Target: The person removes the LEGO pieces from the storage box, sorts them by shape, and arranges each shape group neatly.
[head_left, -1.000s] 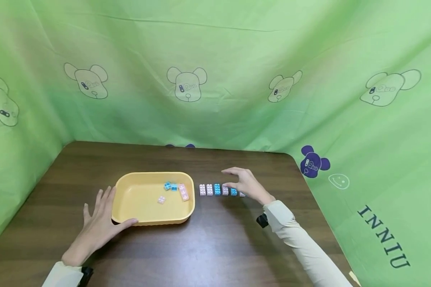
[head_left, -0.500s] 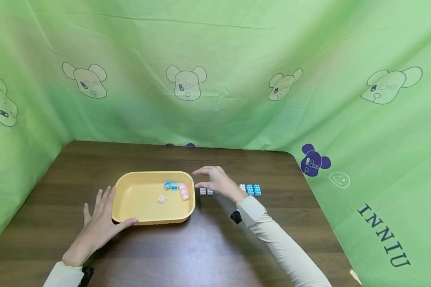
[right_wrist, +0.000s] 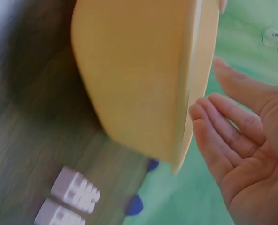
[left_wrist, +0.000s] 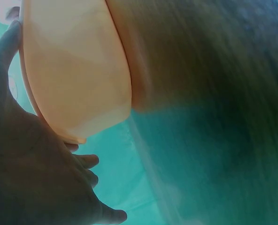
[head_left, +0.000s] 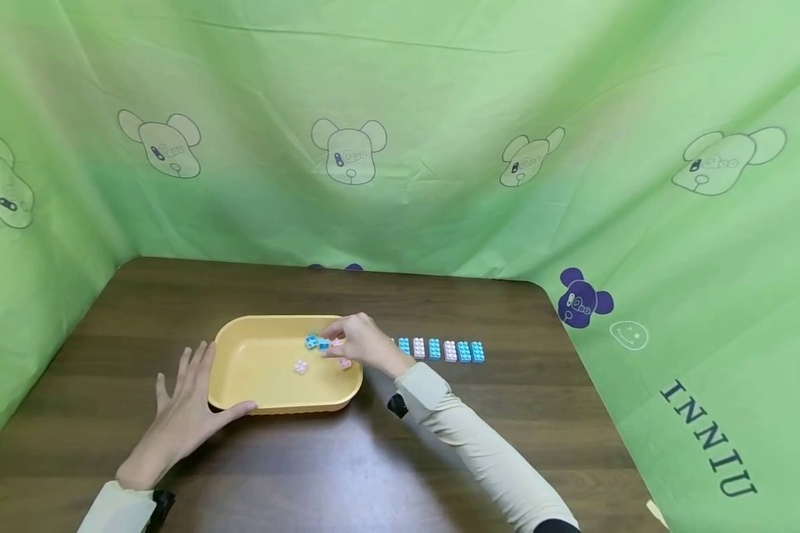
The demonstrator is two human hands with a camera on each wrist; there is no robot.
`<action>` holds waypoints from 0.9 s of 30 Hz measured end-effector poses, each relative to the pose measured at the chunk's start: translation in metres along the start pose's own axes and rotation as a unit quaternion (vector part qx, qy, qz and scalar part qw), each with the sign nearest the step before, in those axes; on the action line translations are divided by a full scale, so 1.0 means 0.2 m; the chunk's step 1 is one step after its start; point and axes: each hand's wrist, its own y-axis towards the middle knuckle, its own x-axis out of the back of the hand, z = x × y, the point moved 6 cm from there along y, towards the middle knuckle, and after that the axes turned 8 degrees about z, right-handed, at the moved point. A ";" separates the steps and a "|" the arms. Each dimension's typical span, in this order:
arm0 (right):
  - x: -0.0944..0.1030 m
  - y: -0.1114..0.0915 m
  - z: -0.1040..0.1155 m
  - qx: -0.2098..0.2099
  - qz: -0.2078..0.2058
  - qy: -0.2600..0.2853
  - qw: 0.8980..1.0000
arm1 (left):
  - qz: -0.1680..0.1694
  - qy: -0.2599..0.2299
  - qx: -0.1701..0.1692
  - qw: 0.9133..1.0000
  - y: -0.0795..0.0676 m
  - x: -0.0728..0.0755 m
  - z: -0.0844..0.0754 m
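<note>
- Head view: left hand [head_left: 183, 414] at the left end of the yellow tray [head_left: 260, 410]. Fingers spread along that end, thumb reaching over the near rim.
- Head view: right hand [head_left: 363, 342] above the tray's right end. Thumb and fingers apart, over the long pink block [head_left: 346, 363], which they partly cover.
- Head view: two blue blocks [head_left: 311, 341] in the tray, just left of the right fingertips. Small pink block [head_left: 300, 366] farther left, toward the person.
- Head view: row of blue and pale pink blocks [head_left: 435, 349] on the bench [head_left: 400, 466], right of the right fingers; its left end is hidden by the hand. Green cloth [head_left: 440, 89] behind.
- Left wrist: thumb lies along the tray rim, other fingers spread past the tray's end. Bench side blurred.
- Right wrist: tray wall left of the fingers, fingertips at the rim. Fingers bent, gap to thumb. Two pale blocks [right_wrist: 75, 190] down-left of the fingertips, on the bench.
</note>
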 end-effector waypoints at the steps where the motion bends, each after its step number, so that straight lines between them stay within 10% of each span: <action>1: -0.01 0.01 0.01 -0.012 0.005 0.008 1.000 | -0.001 0.000 -0.001 1.000 0.00 0.00 0.00; 27: -0.26 0.19 0.12 -0.118 0.045 -0.091 0.988 | 0.001 -0.002 -0.001 1.000 -0.01 0.00 0.00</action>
